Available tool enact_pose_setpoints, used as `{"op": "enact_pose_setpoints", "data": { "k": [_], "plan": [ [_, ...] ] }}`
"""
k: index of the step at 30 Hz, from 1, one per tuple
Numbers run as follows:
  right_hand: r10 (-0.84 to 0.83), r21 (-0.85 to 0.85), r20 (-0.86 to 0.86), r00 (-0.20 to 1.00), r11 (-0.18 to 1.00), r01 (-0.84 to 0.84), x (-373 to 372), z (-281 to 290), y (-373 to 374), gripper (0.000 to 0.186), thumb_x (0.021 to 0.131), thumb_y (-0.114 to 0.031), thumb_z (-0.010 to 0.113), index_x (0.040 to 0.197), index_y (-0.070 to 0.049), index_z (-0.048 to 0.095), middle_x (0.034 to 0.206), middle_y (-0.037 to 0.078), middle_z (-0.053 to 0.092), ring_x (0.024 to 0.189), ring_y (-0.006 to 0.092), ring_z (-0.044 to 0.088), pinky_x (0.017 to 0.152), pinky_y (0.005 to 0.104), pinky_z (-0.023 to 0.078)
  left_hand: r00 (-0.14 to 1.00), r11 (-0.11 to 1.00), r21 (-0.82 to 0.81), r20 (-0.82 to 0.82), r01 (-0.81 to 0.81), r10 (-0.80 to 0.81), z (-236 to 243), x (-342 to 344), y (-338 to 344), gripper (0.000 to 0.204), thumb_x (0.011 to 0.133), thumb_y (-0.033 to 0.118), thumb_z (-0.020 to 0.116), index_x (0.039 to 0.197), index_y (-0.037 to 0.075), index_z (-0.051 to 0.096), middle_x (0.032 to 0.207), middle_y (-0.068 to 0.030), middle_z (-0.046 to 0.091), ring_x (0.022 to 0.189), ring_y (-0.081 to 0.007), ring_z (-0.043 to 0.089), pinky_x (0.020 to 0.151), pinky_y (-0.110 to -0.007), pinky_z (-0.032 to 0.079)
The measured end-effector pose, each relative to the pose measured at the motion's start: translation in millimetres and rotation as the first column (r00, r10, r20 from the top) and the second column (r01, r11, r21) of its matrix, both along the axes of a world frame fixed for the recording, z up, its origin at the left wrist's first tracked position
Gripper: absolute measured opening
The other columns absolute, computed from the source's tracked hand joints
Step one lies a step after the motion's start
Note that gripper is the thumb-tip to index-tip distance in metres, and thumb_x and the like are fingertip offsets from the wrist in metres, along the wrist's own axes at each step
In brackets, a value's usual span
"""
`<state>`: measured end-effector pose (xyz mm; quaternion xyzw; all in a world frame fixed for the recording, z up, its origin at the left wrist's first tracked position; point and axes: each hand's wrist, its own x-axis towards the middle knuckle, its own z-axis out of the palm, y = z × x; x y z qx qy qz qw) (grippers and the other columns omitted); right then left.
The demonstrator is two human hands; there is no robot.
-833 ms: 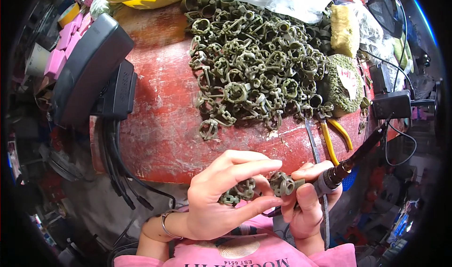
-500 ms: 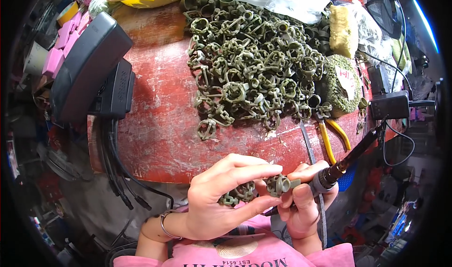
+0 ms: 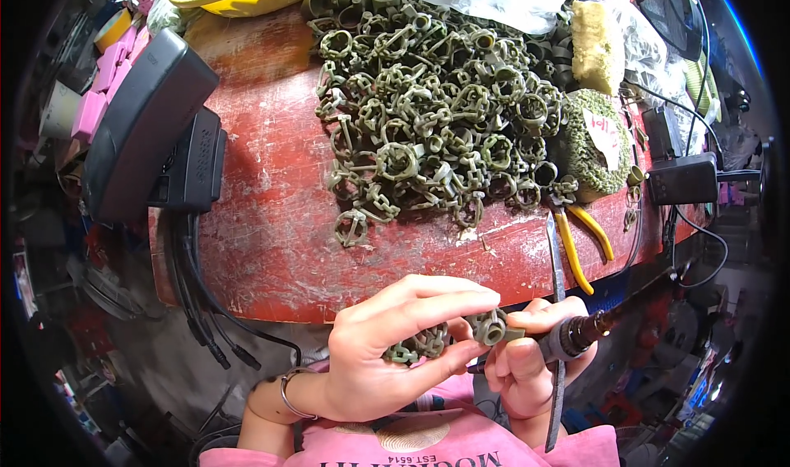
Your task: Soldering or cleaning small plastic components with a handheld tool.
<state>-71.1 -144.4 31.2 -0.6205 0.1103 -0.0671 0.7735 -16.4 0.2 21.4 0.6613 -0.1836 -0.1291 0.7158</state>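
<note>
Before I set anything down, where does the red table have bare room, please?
The red table is bare between the black device and the green ring pile, and, more narrowly, between pile and left hand. Its right side is crowded by yellow pliers and a green block.

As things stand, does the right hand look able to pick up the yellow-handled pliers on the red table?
Probably not immediately: the right hand is occupied by a dark cylindrical handheld tool. Otherwise likely yes; the yellow-handled pliers lie just ahead, their handles uncovered.

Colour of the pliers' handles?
Yellow handles, best seen in the head view, right of centre.
</note>
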Motion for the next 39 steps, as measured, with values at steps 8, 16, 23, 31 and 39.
{"op": "enact_pose_setpoints", "data": {
  "k": [8,16,23,31,39],
  "plan": [
    [0.024,0.035,-0.031,0.999,0.999,-0.023,0.3,-0.3,3.0,0.016,0.071,0.006,0.062,0.087,0.004,0.058,0.061,0.008,0.055,0.051,0.0098,0.05,0.045,0.0217,0.04,0.998,0.999,-0.031,0.052,-0.029,0.03,-5.7,0.3,1.5,0.032,0.066,-0.003,0.067,0.097,-0.001,0.058,0.098,-0.0166,0.056,0.072,-0.0144,0.059,0.059,-0.023,0.049],
    [0.033,0.019,-0.01,0.999,0.999,-0.033,0.4,0.1,8.6,0.017,0.072,0.006,0.062,0.087,0.005,0.058,0.062,0.009,0.056,0.051,0.0108,0.05,0.045,0.0224,0.039,0.995,0.999,0.027,0.097,-0.024,0.021,-3.2,1.6,6.7,0.034,0.064,-0.006,0.066,0.097,0.0,0.058,0.099,-0.0158,0.056,0.075,-0.0155,0.06,0.064,-0.025,0.05],
    [0.047,-0.038,0.0,0.999,0.998,-0.047,-0.9,-2.4,9.7,0.018,0.071,0.007,0.062,0.088,0.004,0.056,0.064,0.011,0.057,0.052,0.0114,0.051,0.045,0.0232,0.04,0.992,0.999,-0.003,0.117,-0.051,0.051,-6.5,1.6,6.5,0.037,0.062,-0.008,0.067,0.097,0.002,0.059,0.099,-0.0158,0.057,0.081,-0.0186,0.059,0.068,-0.026,0.05],
    [0.085,-0.132,0.039,0.996,0.988,-0.079,6.2,-4.3,13.6,0.016,0.075,0.003,0.06,0.089,0.005,0.054,0.061,0.009,0.056,0.049,0.0101,0.05,0.042,0.0203,0.036,0.996,0.997,0.002,0.061,-0.071,0.071,-8.2,5.3,12.7,0.034,0.064,-0.004,0.067,0.096,-0.001,0.057,0.098,-0.0143,0.058,0.081,-0.0166,0.059,0.068,-0.026,0.048],
    [0.026,-0.058,-0.055,0.998,0.998,-0.03,12.9,-8.0,18.0,0.016,0.079,-0.005,0.058,0.091,0.004,0.052,0.053,0.006,0.051,0.042,0.0098,0.047,0.038,0.0202,0.036,0.896,0.771,-0.589,-0.441,-0.24,-0.058,-12.1,13.7,45.1,0.036,0.072,-0.006,0.055,0.106,-0.005,0.042,0.102,-0.0185,0.051,0.078,-0.0182,0.059,0.058,-0.025,0.053]
  ]
}}
